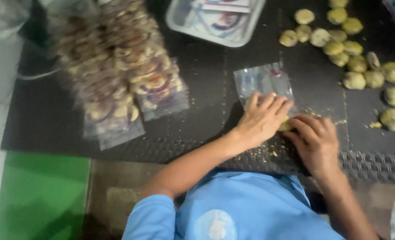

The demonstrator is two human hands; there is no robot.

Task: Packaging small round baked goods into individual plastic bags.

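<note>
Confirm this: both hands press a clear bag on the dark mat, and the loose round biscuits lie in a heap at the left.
Not quite. The head view shows the loose biscuits at the right; packed bags lie at the left. The left hand and right hand do press the clear bag on the dark mat.

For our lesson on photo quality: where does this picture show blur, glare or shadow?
Head view: the pile of packed bags at left is smeared by motion blur; the tray catches pale glare; the left hand casts a soft shadow on the dark mat; the right hand and the loose cookies look soft too.
</note>
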